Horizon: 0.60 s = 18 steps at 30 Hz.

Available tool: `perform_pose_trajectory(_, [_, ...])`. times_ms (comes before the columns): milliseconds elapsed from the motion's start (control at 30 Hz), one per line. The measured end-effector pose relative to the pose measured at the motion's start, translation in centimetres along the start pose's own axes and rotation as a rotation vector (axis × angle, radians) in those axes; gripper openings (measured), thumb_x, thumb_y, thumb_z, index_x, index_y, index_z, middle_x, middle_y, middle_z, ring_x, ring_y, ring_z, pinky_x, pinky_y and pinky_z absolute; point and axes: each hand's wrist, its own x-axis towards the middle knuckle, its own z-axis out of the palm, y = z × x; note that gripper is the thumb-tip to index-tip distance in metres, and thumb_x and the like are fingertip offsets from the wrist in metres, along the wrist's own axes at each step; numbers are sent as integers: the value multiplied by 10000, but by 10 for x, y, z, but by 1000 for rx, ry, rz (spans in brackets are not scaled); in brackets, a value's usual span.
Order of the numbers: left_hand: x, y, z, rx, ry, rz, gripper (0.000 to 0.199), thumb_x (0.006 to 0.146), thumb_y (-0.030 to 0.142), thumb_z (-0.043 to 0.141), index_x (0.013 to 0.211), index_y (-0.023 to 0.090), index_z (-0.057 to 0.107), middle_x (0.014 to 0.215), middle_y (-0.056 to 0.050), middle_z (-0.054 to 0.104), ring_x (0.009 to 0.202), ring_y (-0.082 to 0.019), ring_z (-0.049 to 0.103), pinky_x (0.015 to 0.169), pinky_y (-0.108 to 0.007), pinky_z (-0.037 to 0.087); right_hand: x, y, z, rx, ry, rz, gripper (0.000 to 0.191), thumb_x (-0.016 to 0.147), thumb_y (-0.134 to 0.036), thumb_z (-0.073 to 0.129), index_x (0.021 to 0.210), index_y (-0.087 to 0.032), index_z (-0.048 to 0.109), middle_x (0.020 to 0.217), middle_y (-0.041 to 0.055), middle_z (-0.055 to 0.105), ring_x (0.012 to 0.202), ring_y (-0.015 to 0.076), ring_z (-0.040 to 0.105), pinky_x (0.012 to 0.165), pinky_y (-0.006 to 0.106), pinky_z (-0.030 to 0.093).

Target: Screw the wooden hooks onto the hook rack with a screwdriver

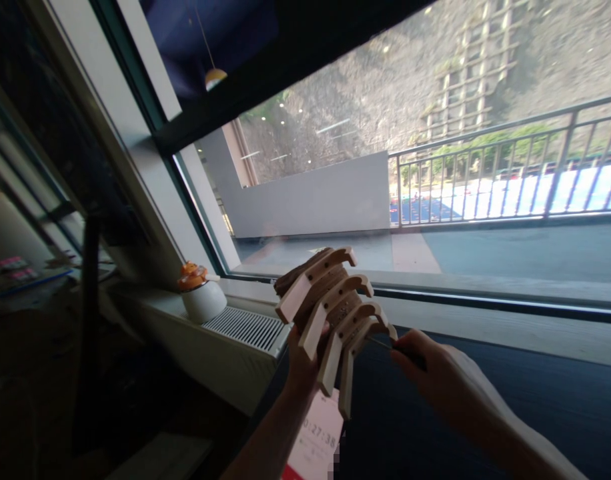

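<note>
My left hand (299, 357) is closed around the underside of a wooden hook rack (338, 310), holding it tilted up in front of the window. The rack has a brown, rough-edged board with several pale curved wooden hooks fixed across it, and dark round holes or screw heads show on the hooks. My right hand (433, 363) grips the dark handle of a thin-shafted screwdriver (380, 343). Its metal shaft points left at the nearest hook; whether the tip touches is unclear. Part of my left hand's fingers is hidden behind the rack.
A phone (313, 437) showing a timer lies below the rack, on a dark surface (475, 413). To the left, a white rounded object (204, 303) with an orange top stands beside a vented ledge (250, 330). A large window with its sill (435, 320) spans ahead.
</note>
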Motion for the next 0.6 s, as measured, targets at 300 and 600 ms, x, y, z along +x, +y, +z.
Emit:
perform_pose_trajectory(300, [3,-8,-1,-1,25,-28,306,615,341,834,772,165,638,682,-26,659,650,-223,641,592,-320,498,-2,-6,-9,62,-32,51,175,853,-318,495,947,-234,617,804,35,717,664,220,662,563,303,416])
perform_pose_trajectory(600, [5,-4,4,-9,88,-95,274,662,329,759,826,152,629,680,-25,652,654,-232,641,607,-325,500,-2,-8,-21,-184,159,-369,238,898,-170,396,944,-221,624,855,41,634,545,144,601,476,259,363])
